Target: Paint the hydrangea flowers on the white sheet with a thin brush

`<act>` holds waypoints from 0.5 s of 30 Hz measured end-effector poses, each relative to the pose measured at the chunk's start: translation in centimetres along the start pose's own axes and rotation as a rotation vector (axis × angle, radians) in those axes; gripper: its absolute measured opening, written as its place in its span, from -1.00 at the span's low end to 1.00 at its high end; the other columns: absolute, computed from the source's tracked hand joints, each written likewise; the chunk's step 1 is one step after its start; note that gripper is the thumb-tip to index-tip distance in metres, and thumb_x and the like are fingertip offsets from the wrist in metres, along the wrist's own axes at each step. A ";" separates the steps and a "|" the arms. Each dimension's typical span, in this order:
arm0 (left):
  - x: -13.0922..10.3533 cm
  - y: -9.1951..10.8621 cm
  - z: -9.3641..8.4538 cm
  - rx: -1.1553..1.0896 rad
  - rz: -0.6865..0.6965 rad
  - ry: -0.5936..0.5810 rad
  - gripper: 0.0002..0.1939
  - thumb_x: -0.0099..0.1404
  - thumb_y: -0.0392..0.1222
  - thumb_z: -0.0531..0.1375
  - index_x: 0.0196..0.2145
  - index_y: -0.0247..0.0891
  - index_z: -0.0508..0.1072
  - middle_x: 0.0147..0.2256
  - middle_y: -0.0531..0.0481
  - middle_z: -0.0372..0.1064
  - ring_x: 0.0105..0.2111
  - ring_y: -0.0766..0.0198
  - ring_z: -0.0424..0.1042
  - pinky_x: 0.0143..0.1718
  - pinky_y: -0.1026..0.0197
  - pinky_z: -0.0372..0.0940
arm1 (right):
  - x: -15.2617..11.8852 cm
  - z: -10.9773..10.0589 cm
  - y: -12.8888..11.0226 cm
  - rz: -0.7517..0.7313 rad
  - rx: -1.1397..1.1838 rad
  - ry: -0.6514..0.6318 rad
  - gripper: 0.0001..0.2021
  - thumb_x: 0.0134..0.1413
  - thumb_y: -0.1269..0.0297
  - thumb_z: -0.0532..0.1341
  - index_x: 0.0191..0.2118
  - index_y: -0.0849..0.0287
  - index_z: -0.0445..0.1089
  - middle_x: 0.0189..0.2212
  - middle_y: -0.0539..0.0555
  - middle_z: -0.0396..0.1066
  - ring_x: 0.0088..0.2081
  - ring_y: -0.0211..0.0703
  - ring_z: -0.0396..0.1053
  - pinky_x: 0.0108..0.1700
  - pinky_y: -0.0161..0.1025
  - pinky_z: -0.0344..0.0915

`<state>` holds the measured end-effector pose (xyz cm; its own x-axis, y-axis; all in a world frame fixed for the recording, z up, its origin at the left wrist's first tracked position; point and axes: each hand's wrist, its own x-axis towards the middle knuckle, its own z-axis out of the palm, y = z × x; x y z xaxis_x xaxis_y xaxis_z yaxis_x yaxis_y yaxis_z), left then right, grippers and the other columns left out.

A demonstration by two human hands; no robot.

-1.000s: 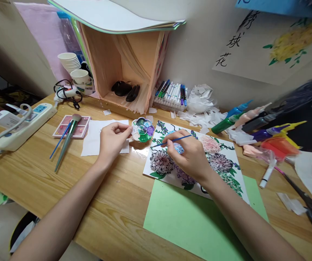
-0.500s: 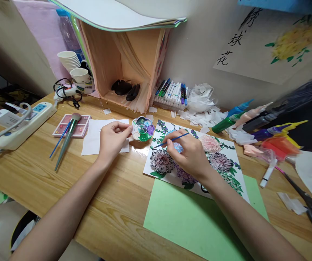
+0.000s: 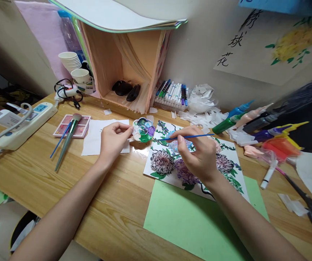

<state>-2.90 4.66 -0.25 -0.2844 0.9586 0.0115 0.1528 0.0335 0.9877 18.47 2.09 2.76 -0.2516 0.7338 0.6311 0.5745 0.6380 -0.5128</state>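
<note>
My left hand [image 3: 115,139] pinches the edge of a flower-shaped paint palette [image 3: 144,130], whose wells hold green, purple and blue paint. Between the fingers of my right hand [image 3: 199,156] is a thin blue paintbrush [image 3: 199,136], lying almost level, its tip pointing left near the palette's right edge. Under that hand lies a white sheet with a flower picture [image 3: 150,168], showing raised pink, purple and blue blooms with green leaves. Part of the picture is hidden by the hand. A light green sheet [image 3: 183,214] extends from beneath it towards me.
Left of the palette are white paper [image 3: 92,137], a pink case [image 3: 83,123] and a large makeup-style brush [image 3: 66,145]. A power strip [image 3: 28,125] stands far left. Paint bottles [image 3: 228,123], crumpled tissue [image 3: 202,99] and scissors [image 3: 308,203] lie right. Markers [image 3: 172,92] stand behind.
My right hand has shifted right and turned, so the brush is now nearly level with its tip by the palette. My left hand and the palette have hardly moved.
</note>
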 end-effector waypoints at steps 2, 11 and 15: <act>0.0 0.0 0.0 0.004 -0.001 -0.005 -0.78 0.00 -0.14 0.32 -0.44 -0.37 0.50 -0.46 -0.08 0.49 -0.45 0.24 0.47 -0.36 0.22 0.36 | 0.0 0.1 -0.1 -0.031 0.019 -0.012 -0.83 0.13 0.44 0.07 -0.33 0.14 0.40 -0.42 0.04 0.47 -0.33 -0.18 0.39 -0.25 -0.18 0.31; 0.0 -0.2 0.1 -0.006 -0.009 -0.020 -0.77 -0.01 -0.13 0.34 -0.45 -0.36 0.49 -0.48 -0.07 0.49 -0.46 0.24 0.46 -0.36 0.21 0.36 | -0.1 0.4 -0.1 -0.031 0.027 -0.051 -0.83 0.15 0.44 0.07 -0.29 0.13 0.40 -0.38 0.05 0.47 -0.29 -0.17 0.38 -0.26 -0.18 0.33; 0.0 -0.1 0.0 -0.011 -0.013 -0.016 -0.77 -0.02 -0.13 0.34 -0.45 -0.36 0.50 -0.47 -0.08 0.49 -0.47 0.25 0.46 -0.35 0.20 0.36 | 0.0 -0.1 -0.1 -0.019 -0.034 0.039 -0.83 0.14 0.43 0.07 -0.34 0.12 0.39 -0.43 0.03 0.47 -0.34 -0.17 0.39 -0.25 -0.16 0.31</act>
<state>-2.87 4.67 -0.35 -0.2708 0.9626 -0.0035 0.1392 0.0428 0.9893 18.48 1.99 2.86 -0.2327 0.7118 0.6628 0.5959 0.6429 -0.4812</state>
